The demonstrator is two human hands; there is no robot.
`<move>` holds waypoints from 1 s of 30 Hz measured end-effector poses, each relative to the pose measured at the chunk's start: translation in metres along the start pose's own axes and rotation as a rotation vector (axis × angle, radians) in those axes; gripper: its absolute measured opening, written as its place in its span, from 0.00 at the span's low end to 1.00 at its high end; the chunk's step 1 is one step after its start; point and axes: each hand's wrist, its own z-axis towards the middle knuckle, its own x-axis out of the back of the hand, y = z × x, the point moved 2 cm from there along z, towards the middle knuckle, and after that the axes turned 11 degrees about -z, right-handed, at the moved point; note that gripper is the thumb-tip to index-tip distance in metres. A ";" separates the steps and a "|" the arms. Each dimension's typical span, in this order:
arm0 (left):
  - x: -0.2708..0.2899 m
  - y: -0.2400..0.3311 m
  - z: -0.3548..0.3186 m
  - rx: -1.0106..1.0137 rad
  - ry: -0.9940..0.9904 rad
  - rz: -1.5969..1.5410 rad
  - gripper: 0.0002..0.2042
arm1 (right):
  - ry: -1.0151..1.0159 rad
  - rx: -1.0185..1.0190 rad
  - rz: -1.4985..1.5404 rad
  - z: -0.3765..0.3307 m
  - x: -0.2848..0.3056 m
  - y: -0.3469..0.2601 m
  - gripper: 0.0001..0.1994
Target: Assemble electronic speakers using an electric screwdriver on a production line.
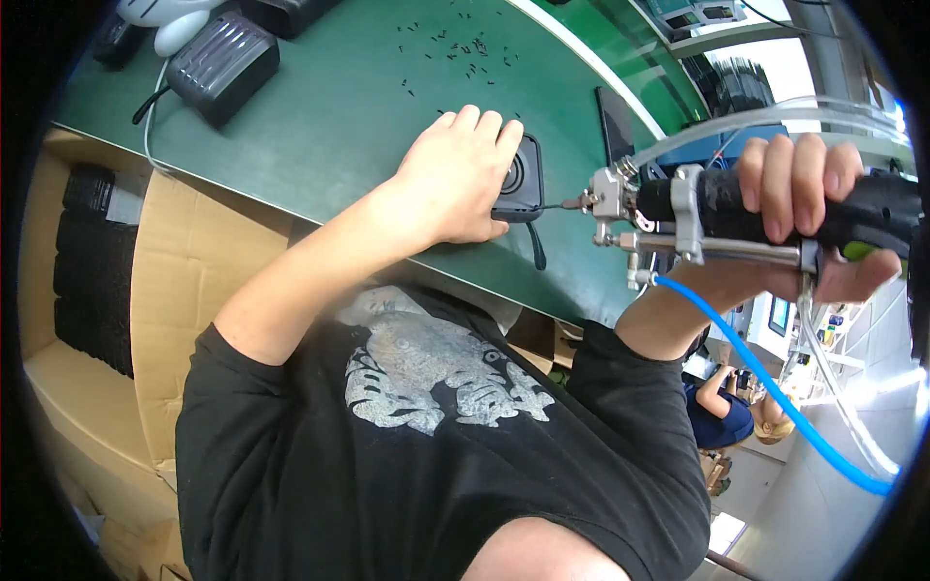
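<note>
Left hand (455,174) lies flat, fingers together, on a small black rounded-square device (521,184); right hand (809,208) is clenched around a black-handled, metal-tipped pneumatic screwdriver (697,218) touching the device's edge.

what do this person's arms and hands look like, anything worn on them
Both hands, the left hand and the right hand, are bare: no gloves, rings, watch or bands show. The forearms are bare too. A black short-sleeved t-shirt with a pale grey print on the chest covers the upper arms, its sleeves ending near the elbows.
</note>
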 end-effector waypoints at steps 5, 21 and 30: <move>-0.006 -0.006 0.000 -0.035 0.005 -0.029 0.46 | 0.163 -0.017 -0.050 -0.003 0.003 -0.005 0.30; 0.040 -0.023 0.005 -0.275 0.240 0.210 0.08 | 0.077 0.151 -0.088 0.003 0.014 -0.026 0.39; 0.007 -0.012 -0.010 -0.138 0.081 -0.075 0.43 | 0.147 -0.011 -0.058 -0.004 -0.004 0.001 0.32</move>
